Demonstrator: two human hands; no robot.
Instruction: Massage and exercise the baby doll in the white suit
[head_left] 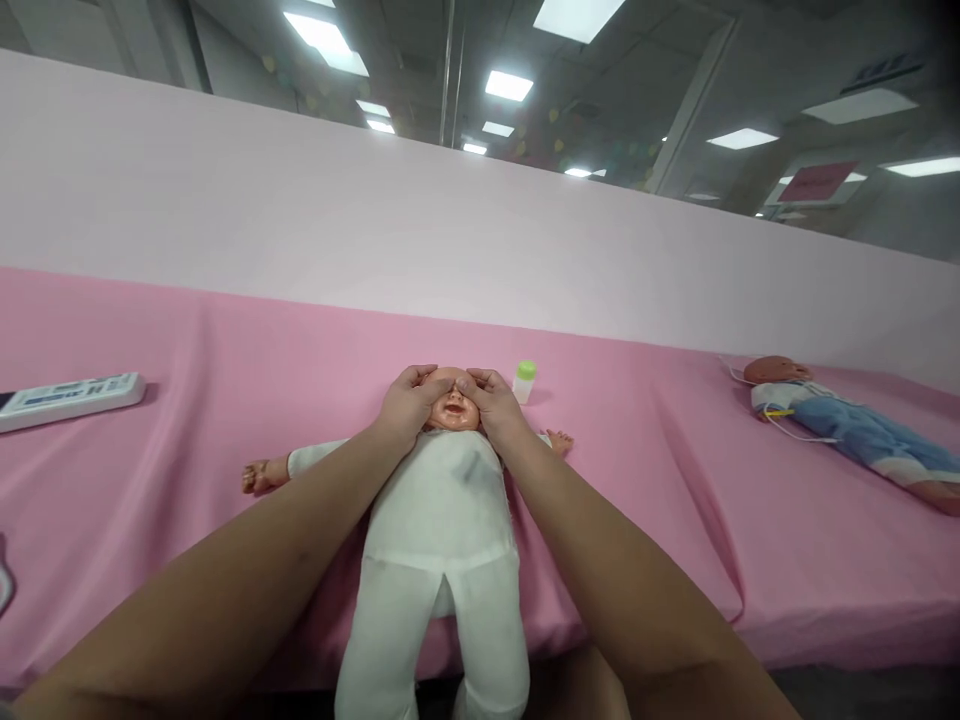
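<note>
A small white bottle with a green cap (523, 381) stands on the pink sheet (225, 380). Far to the right lies a second doll in blue trousers (847, 425), thin cords beside it. At the left edge rests a flat white device (71, 398), possibly a scale.

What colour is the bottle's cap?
Green, on the small bottle, clearest in the head view.

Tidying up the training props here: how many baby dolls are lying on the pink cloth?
2. One doll in white lies at centre under both hands; one doll in blue lies far right. None seems hidden.
</note>
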